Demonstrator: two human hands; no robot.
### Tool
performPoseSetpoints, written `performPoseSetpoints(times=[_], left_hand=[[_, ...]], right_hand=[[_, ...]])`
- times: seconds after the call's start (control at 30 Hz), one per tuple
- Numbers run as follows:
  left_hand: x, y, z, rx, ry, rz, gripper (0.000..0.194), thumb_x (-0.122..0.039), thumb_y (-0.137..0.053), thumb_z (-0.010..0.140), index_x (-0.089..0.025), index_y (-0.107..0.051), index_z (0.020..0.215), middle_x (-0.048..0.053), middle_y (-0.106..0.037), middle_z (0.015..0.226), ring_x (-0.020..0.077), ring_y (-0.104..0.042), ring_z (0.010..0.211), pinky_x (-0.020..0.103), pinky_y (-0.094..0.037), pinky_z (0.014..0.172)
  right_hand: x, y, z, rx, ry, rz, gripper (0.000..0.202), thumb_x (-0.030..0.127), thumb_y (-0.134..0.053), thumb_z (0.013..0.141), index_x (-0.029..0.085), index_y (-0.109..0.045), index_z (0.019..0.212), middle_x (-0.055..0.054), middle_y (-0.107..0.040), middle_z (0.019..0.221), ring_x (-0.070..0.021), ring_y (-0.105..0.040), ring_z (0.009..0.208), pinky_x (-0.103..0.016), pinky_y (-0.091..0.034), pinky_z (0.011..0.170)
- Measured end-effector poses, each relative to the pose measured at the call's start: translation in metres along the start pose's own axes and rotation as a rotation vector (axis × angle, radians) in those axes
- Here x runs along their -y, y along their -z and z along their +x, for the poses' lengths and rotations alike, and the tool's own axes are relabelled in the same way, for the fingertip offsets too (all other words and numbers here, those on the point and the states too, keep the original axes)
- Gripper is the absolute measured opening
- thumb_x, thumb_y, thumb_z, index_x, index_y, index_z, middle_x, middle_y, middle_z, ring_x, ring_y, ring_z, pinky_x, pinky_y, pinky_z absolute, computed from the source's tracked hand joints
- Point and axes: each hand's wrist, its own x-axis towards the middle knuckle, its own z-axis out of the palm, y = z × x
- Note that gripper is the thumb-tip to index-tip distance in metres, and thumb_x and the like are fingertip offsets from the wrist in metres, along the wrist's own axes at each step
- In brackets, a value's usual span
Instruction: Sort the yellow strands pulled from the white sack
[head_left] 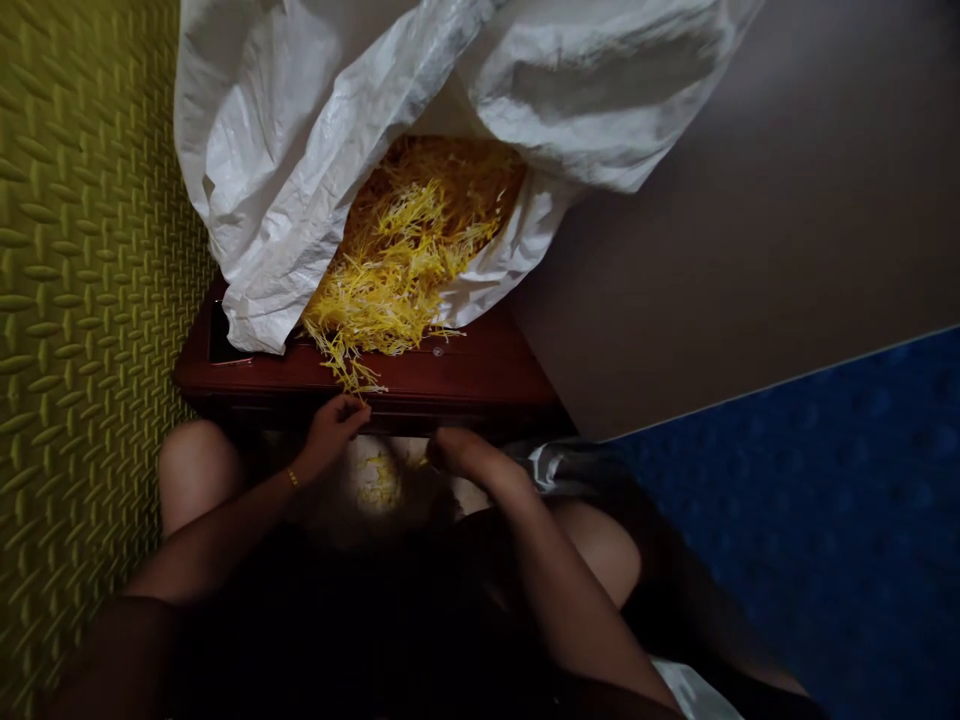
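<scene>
A heap of thin yellow branching strands with pale tips (397,270) spills from the mouth of a white woven sack (292,230) onto a dark red wooden surface (480,365). My left hand (337,430), with a gold bracelet at the wrist, pinches a yellow strand at the front edge, where the heap trails down. Lower and to the right is my right hand (461,452), its fingers curled closed. A faint yellow bit shows by its fingertips, too dark to name. Between and below my hands, small yellow pieces (379,480) lie in a lit pale patch.
A dark phone-like object (227,335) lies at the left of the wooden top, partly under the sack. Yellow textured matting (90,300) runs along the left. A plain grey-brown panel (712,230) and a blue textured surface (810,520) are on the right. My knees flank the wooden piece.
</scene>
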Motion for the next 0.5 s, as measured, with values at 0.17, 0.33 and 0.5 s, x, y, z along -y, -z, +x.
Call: performPoseSetpoints(times=[0.17, 0.33, 0.5], left_hand=[[0.012, 0.001, -0.005, 0.099, 0.015, 0.042, 0.019, -0.031, -0.064, 0.065, -0.014, -0.056, 0.07, -0.002, -0.053, 0.065, 0.0074, -0.043, 0.06, 0.019, -0.034, 0.056], [0.022, -0.002, -0.011, 0.159, 0.024, 0.064, 0.017, -0.029, -0.063, 0.065, -0.014, -0.056, 0.067, -0.002, -0.053, 0.065, 0.0077, -0.044, 0.061, 0.02, -0.035, 0.059], [0.029, -0.005, -0.014, 0.208, 0.08, 0.089, 0.018, -0.03, -0.062, 0.064, -0.014, -0.055, 0.066, -0.003, -0.05, 0.062, 0.0067, -0.039, 0.055, 0.019, -0.031, 0.053]], right_hand=[[-0.022, -0.005, 0.015, 0.02, -0.253, -0.122, 0.026, 0.005, -0.06, 0.062, 0.012, -0.07, 0.085, -0.02, -0.07, 0.085, -0.0279, -0.067, 0.081, -0.033, -0.047, 0.064], [-0.016, 0.003, 0.011, -0.018, -0.288, -0.148, 0.023, 0.01, -0.055, 0.071, 0.009, -0.069, 0.09, -0.024, -0.066, 0.098, -0.0326, -0.063, 0.093, -0.038, -0.046, 0.073], [0.002, 0.017, 0.01, -0.315, 0.116, 0.396, 0.035, 0.039, -0.041, 0.085, 0.017, -0.067, 0.09, -0.009, -0.069, 0.09, -0.0181, -0.064, 0.075, -0.027, -0.045, 0.068]])
